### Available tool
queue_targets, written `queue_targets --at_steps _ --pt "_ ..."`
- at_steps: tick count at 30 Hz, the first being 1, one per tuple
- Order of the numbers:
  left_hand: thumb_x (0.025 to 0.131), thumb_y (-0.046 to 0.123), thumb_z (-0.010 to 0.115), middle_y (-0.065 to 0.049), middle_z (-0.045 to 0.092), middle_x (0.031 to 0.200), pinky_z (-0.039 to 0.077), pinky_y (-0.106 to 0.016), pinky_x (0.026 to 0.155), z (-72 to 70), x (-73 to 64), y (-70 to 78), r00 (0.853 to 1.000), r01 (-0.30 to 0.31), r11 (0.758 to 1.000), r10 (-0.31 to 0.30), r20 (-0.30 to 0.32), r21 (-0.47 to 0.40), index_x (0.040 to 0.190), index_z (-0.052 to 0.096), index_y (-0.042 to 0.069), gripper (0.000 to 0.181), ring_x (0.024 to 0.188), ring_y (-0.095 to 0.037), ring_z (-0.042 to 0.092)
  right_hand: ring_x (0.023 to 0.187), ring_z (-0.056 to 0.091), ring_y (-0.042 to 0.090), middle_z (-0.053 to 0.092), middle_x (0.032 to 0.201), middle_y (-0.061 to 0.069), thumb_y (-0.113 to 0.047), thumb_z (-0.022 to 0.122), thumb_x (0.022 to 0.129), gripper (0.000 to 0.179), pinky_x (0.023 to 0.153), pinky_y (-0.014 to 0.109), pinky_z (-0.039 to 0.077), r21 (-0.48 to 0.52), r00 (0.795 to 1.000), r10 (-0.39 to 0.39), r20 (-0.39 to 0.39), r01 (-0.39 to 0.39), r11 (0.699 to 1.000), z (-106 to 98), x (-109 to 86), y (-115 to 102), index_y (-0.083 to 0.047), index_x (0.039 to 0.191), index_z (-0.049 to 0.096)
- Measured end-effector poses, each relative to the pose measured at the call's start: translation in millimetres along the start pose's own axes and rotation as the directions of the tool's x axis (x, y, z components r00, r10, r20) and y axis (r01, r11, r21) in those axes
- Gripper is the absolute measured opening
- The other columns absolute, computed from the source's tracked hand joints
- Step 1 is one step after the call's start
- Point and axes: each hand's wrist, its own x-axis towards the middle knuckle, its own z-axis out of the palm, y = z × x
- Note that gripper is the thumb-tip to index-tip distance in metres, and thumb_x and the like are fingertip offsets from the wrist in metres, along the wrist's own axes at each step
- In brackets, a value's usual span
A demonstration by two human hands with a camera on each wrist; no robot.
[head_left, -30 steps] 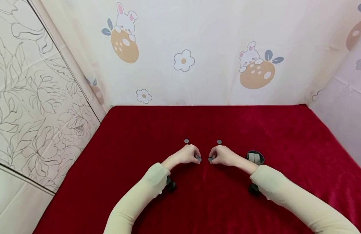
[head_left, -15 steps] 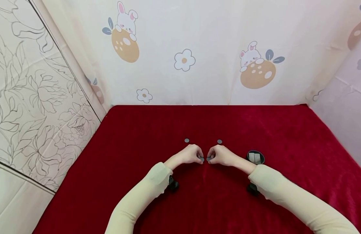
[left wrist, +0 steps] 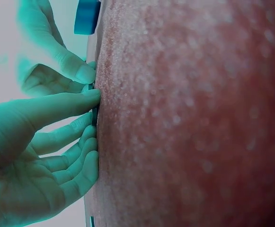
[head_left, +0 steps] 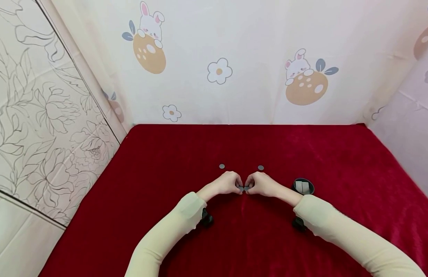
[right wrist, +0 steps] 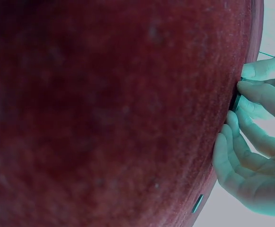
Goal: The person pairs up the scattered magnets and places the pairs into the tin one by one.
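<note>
In the head view my left hand and right hand meet fingertip to fingertip near the middle of the red cloth. The left pinches a small grey disc, partly covered by its fingers. A like disc is pinched by the right, and the two discs are almost edge to edge. From the left wrist, the disc shows as a thin dark edge between thumb and fingers, low against the cloth. The right wrist view likewise shows the held disc edge-on at the cloth.
Beyond the hands lie two more grey discs, one at left and one at right. A dark oval bowl with pale grey rectangular blocks stands beside the right forearm. Patterned curtain hangs behind the red cloth.
Both hands have drawn toward each other, the left moving right and the right moving slightly left, each with its disc. The gap between the discs has narrowed to almost nothing.
</note>
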Motion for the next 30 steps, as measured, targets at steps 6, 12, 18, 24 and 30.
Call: queue_targets --at_steps 6,12,18,24,30 --pt "0.074 0.014 0.071 -0.001 0.063 0.082 0.042 -0.014 0.060 -0.3 0.2 1.5 1.000 0.012 1.000 -0.013 0.010 0.022 0.089 0.066 0.005 0.018 0.070 -0.006 0.056 0.060 0.051 0.008 0.060 0.070 0.001 -0.003 0.068 0.072 0.010 0.056 0.022 0.043 0.007 1.000 0.002 0.000 -0.002 1.000 0 -1.2 0 0.000 0.080 0.066" --pt "0.076 0.017 0.070 0.001 0.060 0.083 0.042 -0.016 0.062 -0.7 -0.6 1.9 1.000 0.014 0.999 -0.015 0.024 0.041 0.093 0.064 0.007 0.021 0.071 -0.008 0.053 0.066 0.054 0.010 0.062 0.075 0.005 -0.007 0.069 0.073 0.016 0.059 0.022 0.044 0.014 1.000 -0.008 0.007 0.008 1.000 -3 -4.6 2 0.001 0.086 0.066" --pt "0.078 0.018 0.069 0.000 0.059 0.088 0.043 -0.015 0.066 -2.4 -4.4 1.0 0.999 -0.035 0.998 0.033 0.027 0.053 0.096 0.064 0.007 0.022 0.078 -0.008 0.054 0.070 0.058 0.014 0.063 0.080 0.006 -0.008 0.066 0.077 0.018 0.060 0.022 0.046 0.055 0.999 -0.051 0.008 0.050 0.997 -9 -16.9 3 0.003 0.092 0.065" --pt "0.080 0.019 0.066 -0.001 0.057 0.091 0.042 -0.015 0.068 -4.4 -7.3 2.6 0.996 -0.085 0.996 0.085 0.022 0.033 0.097 0.063 0.007 0.020 0.080 -0.009 0.054 0.075 0.058 0.015 0.062 0.086 0.007 -0.009 0.064 0.080 0.020 0.063 0.022 0.047 0.047 0.996 -0.072 -0.042 0.074 0.996 -14 -32.6 1 0.002 0.096 0.063" --pt "0.082 0.020 0.064 0.000 0.055 0.094 0.042 -0.014 0.070 -3.1 -6.3 5.5 0.993 -0.104 0.993 0.101 0.055 0.050 0.100 0.061 0.008 0.022 0.083 -0.008 0.053 0.080 0.057 0.020 0.060 0.092 0.009 -0.012 0.064 0.080 0.022 0.068 0.029 0.048 0.007 0.988 -0.077 -0.136 0.079 0.997 -19 -49.6 2 0.000 0.098 0.062"
